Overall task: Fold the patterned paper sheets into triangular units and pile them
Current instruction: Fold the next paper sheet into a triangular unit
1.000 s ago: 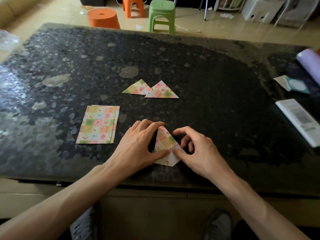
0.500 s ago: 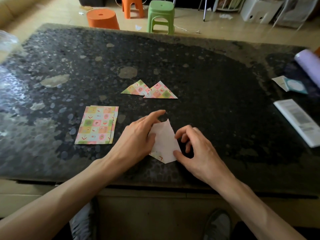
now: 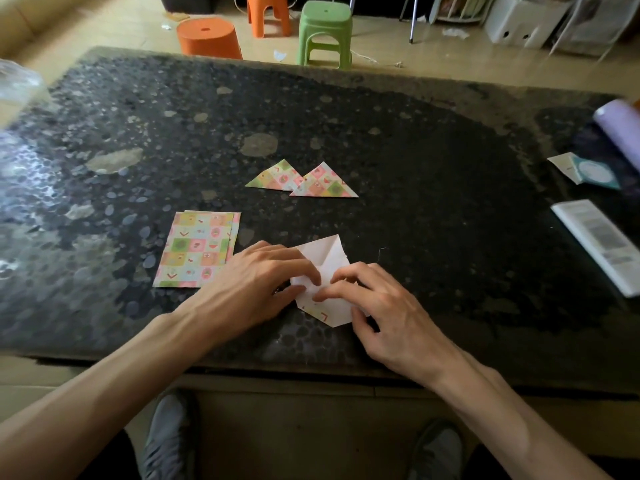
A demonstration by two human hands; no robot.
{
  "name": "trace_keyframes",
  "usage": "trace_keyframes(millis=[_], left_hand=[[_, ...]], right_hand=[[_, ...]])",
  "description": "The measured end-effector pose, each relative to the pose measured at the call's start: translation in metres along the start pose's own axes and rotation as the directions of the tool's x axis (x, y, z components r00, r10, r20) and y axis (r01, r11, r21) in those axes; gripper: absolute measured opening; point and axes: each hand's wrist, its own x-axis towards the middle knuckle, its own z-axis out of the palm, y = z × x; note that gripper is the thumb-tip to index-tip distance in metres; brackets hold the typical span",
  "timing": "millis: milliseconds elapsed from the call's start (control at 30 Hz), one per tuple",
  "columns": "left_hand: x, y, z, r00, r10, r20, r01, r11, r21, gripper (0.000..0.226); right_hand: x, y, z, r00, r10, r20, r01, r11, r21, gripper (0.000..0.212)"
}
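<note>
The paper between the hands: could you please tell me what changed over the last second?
The folded paper was turned over, from patterned side up to white side up. The left hand and right hand now pinch its lower middle. The finished triangles and sheet stack stayed put.

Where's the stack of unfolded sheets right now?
Head view: the stack of unfolded sheets lies flat on the dark table, left of centre, just left of the left hand and nearer the person than the two folded triangles.
</note>
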Motion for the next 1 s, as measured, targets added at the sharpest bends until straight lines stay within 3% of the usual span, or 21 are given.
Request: trace_keyframes(millis=[67,267,567,733,1000], left_hand=[[-0.003,0.000,-0.003,1.000,0.002,0.024,-0.001,1.000,-0.014,0.020],[-0.017,0.001,0.000,0.993,0.069,0.093,-0.079,0.991,0.109,0.047],[-0.018,0.002,0.000,0.979,0.196,0.064,-0.205,0.954,0.217,0.034],[-0.017,-0.001,0.004,0.985,0.168,0.042,-0.173,0.970,0.173,0.035],[-0.018,0.003,0.003,0.970,0.242,-0.007,-0.237,0.953,0.189,0.032]], right_hand=[[-0.001,0.003,0.001,1.000,-0.018,0.009,0.018,1.000,-0.014,0.046],[-0.001,0.004,0.002,0.999,-0.026,0.037,0.027,1.000,-0.001,0.029],[0.000,0.006,-0.002,0.999,0.016,0.037,-0.017,0.999,0.036,0.031],[0.000,0.007,-0.001,0.999,0.004,0.045,-0.004,1.000,-0.003,0.032],[0.001,0.007,0.002,1.000,0.005,0.010,-0.005,1.000,-0.018,0.028]])
